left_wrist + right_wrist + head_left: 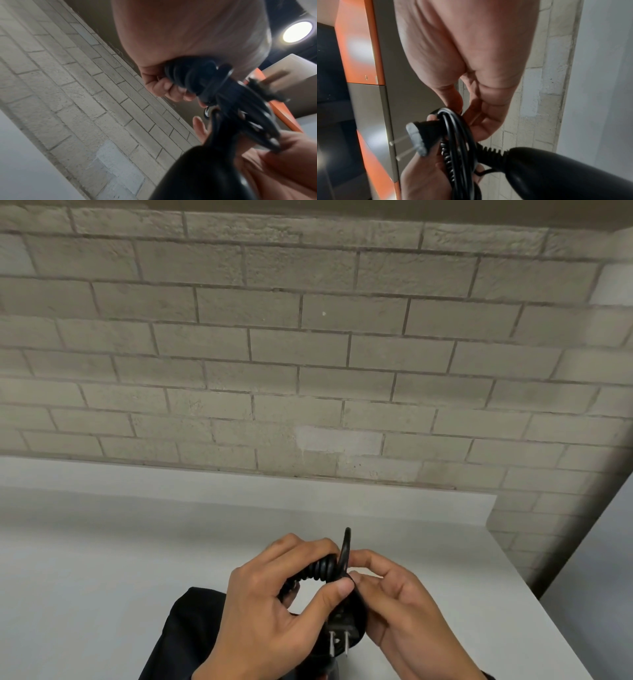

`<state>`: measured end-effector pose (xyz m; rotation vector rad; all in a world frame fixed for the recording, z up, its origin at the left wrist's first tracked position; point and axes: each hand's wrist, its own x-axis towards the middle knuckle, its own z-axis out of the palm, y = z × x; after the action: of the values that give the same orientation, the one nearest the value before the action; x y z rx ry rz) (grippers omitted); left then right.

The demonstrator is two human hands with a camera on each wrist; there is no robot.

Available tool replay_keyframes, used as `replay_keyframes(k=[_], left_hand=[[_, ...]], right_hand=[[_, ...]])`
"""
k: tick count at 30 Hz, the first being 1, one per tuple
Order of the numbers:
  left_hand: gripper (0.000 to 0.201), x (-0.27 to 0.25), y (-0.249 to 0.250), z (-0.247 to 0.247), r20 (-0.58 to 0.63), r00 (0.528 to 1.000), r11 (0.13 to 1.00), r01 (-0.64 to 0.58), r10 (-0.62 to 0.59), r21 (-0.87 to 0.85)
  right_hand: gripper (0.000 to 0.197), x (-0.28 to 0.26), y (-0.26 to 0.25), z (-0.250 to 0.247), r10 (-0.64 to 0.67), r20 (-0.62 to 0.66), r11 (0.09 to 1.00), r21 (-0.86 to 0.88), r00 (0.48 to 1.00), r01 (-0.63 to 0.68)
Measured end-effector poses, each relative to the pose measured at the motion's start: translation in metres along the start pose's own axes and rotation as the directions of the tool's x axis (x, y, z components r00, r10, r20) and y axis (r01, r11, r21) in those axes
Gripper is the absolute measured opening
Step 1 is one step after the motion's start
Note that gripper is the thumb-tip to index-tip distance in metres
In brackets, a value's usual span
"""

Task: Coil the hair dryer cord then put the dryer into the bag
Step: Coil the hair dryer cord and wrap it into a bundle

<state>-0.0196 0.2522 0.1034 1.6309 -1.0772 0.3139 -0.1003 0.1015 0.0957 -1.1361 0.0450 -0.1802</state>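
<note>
Above the white tabletop (102, 559), the left hand (260, 611) curls its grip round the coiled black rubber cord (322, 568), plug prongs (339, 643) pointing toward the person. The right hand (404, 607) pinches the last loop beside it. The black plastic hair dryer (565, 175) hangs just under both hands; the dark fabric bag (181, 635) lies below-left, nearer the left hand.

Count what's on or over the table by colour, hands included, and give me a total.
Black: 3 – hair dryer, its coiled cord with plug, bag
Bare hands: 2 – left hand, right hand, both gripping the cord
White: 1 – table
Total: 6
</note>
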Motion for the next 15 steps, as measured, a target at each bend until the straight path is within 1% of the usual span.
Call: replay_keyframes(k=[3,5,7,9,10,11,13,14,15], left_hand=[[0.021,0.0,-0.002,0.0,-0.02,1.0,1.0,0.019,-0.02,-0.019],[0.021,0.0,-0.003,0.0,-0.038,0.999,0.999,0.034,-0.035,-0.022],[0.022,0.001,-0.005,0.0,-0.055,0.997,0.998,0.056,-0.056,-0.013],[0.024,0.001,-0.006,0.001,-0.066,0.995,0.997,0.077,-0.077,-0.005],[0.024,0.001,-0.006,0.001,-0.067,0.994,0.996,0.086,-0.086,-0.002],[0.024,0.001,-0.006,0.001,-0.064,0.994,0.996,0.09,-0.09,0.002],[0.023,0.0,-0.005,0.002,-0.056,0.995,0.996,0.087,-0.087,0.005],[0.023,0.0,-0.005,0.002,-0.052,0.995,0.996,0.084,-0.084,0.006],[0.023,0.0,-0.005,0.002,-0.049,0.995,0.997,0.082,-0.082,0.008]], right_hand=[[0.045,-0.005,0.006,0.002,-0.048,-0.019,0.998,0.031,0.999,0.048],[0.065,-0.009,0.01,0.001,-0.087,0.005,0.995,0.046,0.996,0.087],[0.079,-0.011,0.011,0.002,-0.135,0.064,0.99,-0.026,0.989,0.137],[0.09,-0.014,0.014,0.005,-0.162,0.106,0.972,-0.157,0.981,0.177],[0.086,-0.016,0.017,0.007,-0.196,0.1,0.947,-0.239,0.976,0.214],[0.071,-0.018,0.021,0.009,-0.257,0.075,0.904,-0.334,0.964,0.267],[0.038,-0.021,0.026,0.013,-0.416,-0.003,0.755,-0.558,0.909,0.344],[0.029,-0.022,0.029,0.012,-0.489,-0.019,0.666,-0.653,0.872,0.36],[0.026,-0.022,0.029,0.011,-0.556,0.003,0.568,-0.729,0.831,0.383]])
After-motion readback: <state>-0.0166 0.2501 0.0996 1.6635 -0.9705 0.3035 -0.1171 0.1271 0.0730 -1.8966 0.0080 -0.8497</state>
